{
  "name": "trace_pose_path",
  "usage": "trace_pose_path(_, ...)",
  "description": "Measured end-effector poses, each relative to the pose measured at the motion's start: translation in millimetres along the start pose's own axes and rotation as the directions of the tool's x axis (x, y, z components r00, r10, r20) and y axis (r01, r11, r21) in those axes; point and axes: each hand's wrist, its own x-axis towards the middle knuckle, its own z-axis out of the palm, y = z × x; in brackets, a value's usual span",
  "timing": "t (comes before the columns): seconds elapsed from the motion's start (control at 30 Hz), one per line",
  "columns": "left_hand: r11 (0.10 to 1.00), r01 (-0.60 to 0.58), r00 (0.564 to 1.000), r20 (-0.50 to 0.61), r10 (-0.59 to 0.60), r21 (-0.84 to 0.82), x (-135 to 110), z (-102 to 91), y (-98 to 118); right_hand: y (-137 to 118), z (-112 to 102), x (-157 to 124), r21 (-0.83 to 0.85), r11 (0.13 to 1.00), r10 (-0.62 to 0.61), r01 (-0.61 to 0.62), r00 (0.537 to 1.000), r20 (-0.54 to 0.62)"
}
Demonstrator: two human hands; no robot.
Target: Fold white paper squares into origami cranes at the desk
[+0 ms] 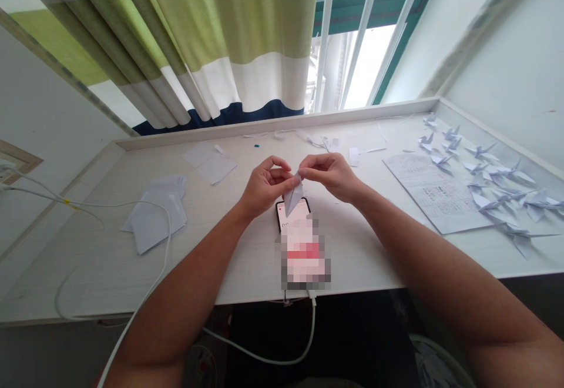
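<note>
A small folded piece of white paper [294, 197] is held up over the table, its pointed end downward. My left hand [269, 185] pinches it between thumb and fingers from the left. From the right, the thumb and forefinger of my right hand [328, 173] close on its upper tip. Just below the paper lies a phone [304, 253], its screen lit and partly blurred out, with a white cable plugged into its near end.
Folded paper cranes [484, 170] crowd the right side, beside a printed sheet [434, 191]. Paper squares [158, 211] lie at left, more sheets [211, 161] behind. A white cable [165, 258] crosses the left side. Paper scraps [355, 156] lie toward the back ledge [282, 126].
</note>
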Motion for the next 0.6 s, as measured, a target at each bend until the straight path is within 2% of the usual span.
trace_pose_path(0.27, 1.000, -0.001, 1.000, 0.001, 0.001, 0.010, 0.7, 1.5, -0.9, 4.0, 7.9, 1.5, -0.040, 0.999, -0.016, 0.011, 0.992, -0.129)
trace_pose_path(0.47, 0.999, 0.001, 0.999, -0.033, 0.000, 0.041, 2.8, 0.5, -5.3, 4.3, 9.3, 0.6, -0.110, 0.994, -0.004, -0.004, 0.998, -0.071)
trace_pose_path(0.6, 0.997, 0.080, 0.997, -0.026, -0.079, 0.019, 2.5, -1.0, -6.5, 8.0, 7.6, 1.2, -0.112, 0.993, -0.061, 0.046, 0.989, -0.138)
